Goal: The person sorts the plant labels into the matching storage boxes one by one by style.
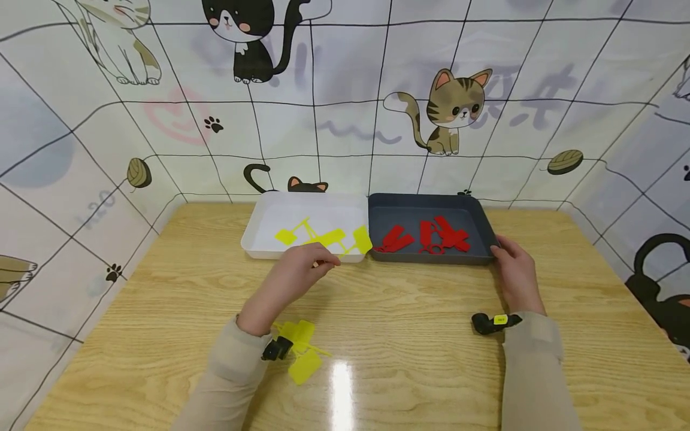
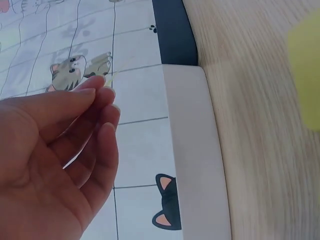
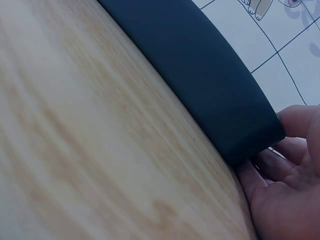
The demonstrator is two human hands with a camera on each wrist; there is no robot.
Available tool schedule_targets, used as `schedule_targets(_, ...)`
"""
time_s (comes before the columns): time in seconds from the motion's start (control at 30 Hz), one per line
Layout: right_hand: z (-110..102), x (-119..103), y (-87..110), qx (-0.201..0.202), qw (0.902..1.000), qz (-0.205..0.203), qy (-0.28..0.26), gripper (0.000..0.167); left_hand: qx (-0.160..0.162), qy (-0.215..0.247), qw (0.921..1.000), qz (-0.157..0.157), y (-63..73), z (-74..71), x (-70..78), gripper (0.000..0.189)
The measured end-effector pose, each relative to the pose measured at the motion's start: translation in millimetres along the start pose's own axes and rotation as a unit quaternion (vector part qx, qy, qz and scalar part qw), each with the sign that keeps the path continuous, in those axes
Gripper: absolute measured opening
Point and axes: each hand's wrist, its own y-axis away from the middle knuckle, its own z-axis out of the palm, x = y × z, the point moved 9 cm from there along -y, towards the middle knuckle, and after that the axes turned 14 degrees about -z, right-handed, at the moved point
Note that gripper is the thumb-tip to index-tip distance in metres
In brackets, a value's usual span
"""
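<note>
In the head view, my left hand [image 1: 299, 272] is over the front edge of the white tray [image 1: 250, 242], its thumb and index fingertips together at the thin stem of a yellow tag [image 1: 362, 238]. That tag's flat end overlaps the tray's right rim. Other yellow tags [image 1: 330, 237] lie inside the white tray. My right hand [image 1: 518, 269] holds the front right corner of the dark grey tray [image 1: 431, 258], where several red tags [image 1: 396, 239] lie. In the right wrist view, fingers [image 3: 300, 120] touch this tray's corner. Under my left wrist, more yellow tags [image 1: 304, 365] are on the table.
The two trays stand side by side at the back of the wooden table [image 1: 409, 335], against a white cloth backdrop [image 1: 345, 131] printed with cats and grid lines. Small black cameras [image 1: 277, 348] are strapped at both wrists.
</note>
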Motion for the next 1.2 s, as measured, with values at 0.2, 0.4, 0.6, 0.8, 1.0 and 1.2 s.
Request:
schedule_targets(0.2,0,0,1.0,-0.002,1.0,0.001,-0.004,0.053,0.056,0.019,0.9982,-0.007,-3.8,-13.8,-13.0,0.014)
schedule_targets(0.4,0,0,0.5,-0.003,1.0,0.0,-0.009,0.053,0.113,0.063,0.9909,-0.039,-7.5,-27.0,-36.3,0.018)
schedule_targets(0.6,0,0,0.7,0.0,0.9999,0.001,-0.016,0.053,0.09,0.083,0.9883,-0.091,-10.9,-27.1,-60.9,0.028)
schedule_targets(0.8,2,-1,0.6,-0.002,0.9997,-0.005,-0.024,0.052,0.073,0.101,0.9823,-0.139,-11.8,-26.1,-86.4,0.034)
schedule_targets(1.0,2,-2,0.5,-0.001,0.9997,-0.008,-0.023,0.051,0.07,0.116,0.9747,-0.178,-13.4,-24.8,-104.2,0.04)
schedule_targets(1.2,1,-1,1.1,0.001,0.9998,-0.004,-0.018,0.051,0.057,0.132,0.9688,-0.202,-13.6,-22.6,-111.0,0.045)
